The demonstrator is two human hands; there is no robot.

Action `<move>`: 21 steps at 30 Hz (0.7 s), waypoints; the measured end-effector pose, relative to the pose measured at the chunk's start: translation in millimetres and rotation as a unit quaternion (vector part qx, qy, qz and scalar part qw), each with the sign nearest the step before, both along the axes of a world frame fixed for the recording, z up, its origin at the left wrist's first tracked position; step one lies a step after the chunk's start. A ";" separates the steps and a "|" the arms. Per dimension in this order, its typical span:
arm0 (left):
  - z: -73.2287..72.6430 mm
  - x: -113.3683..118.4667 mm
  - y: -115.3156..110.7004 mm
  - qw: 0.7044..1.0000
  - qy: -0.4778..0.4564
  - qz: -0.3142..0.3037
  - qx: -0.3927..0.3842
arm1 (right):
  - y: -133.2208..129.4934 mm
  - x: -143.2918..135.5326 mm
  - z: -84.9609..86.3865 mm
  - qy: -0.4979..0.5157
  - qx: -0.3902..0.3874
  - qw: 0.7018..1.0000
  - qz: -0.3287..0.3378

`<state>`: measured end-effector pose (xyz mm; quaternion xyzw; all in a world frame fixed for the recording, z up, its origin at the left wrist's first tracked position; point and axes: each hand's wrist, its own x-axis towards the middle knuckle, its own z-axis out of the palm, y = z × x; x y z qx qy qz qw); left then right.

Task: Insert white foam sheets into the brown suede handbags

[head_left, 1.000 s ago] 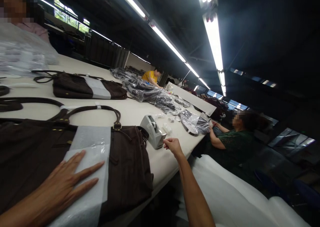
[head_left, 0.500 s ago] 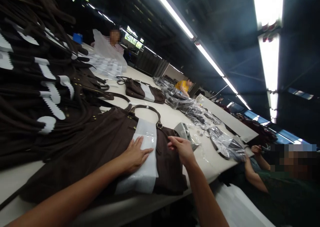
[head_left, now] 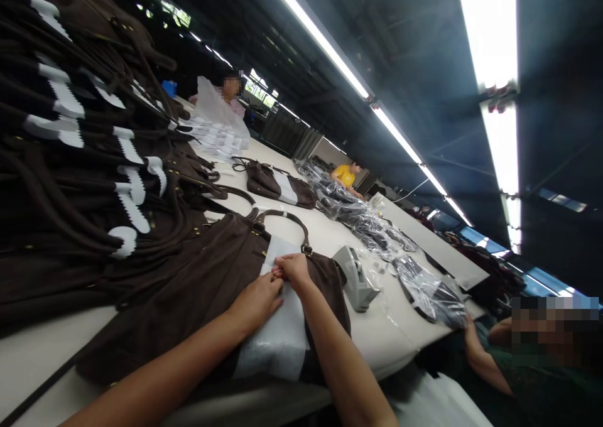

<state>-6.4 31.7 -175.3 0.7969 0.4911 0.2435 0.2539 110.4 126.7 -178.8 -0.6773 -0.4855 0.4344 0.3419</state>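
A dark brown handbag (head_left: 202, 289) lies on the table in front of me, with a white paper band (head_left: 277, 345) wrapped around its body. My left hand (head_left: 259, 301) rests on the band with its thumb apart from the fingers, holding it down. Right beside it, the fingertips of my right hand (head_left: 294, 270) are pinched together over the upper part of the band and meet the left fingertips. What the pinch holds is too small to make out. Just right of the bag stands a grey tape dispenser (head_left: 355, 282).
Brown bags with white toothed strips (head_left: 134, 207) are heaped at the left. Another banded bag (head_left: 280, 185) lies farther back. Plastic-wrapped bags (head_left: 358, 207) line the table's far side. A co-worker at the right touches a wrapped bag (head_left: 431, 289); others stand behind the table.
My right hand has moved left from beside the tape dispenser to the paper band, meeting my left hand. The left fingers have drawn closer together. The view has shifted slightly.
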 end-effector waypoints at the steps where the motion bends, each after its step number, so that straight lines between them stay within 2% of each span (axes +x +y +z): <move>1: -0.7 -0.4 0.2 1.000 -0.003 -0.003 -0.002 | 1.3 0.4 -1.3 -0.011 -0.002 1.000 0.004; 7: -1.4 0.1 -0.7 1.000 -0.007 -0.009 -0.009 | 5.6 5.3 -7.6 -0.072 0.016 0.996 0.051; 12: -1.6 0.9 -0.5 1.000 0.001 -0.005 -0.009 | -5.4 8.8 -8.6 -0.076 0.063 0.992 0.084; 16: -3.4 0.7 1.3 1.000 0.003 -0.008 -0.004 | -17.1 8.9 -0.5 0.003 0.105 0.988 0.116; 19: -2.7 0.4 0.6 1.000 0.003 -0.003 -0.011 | -20.2 12.3 11.5 0.079 0.109 0.982 0.136; 21: -1.2 0.1 -0.2 1.000 0.000 0.010 -0.020 | -21.4 17.1 20.6 0.087 0.112 0.979 0.145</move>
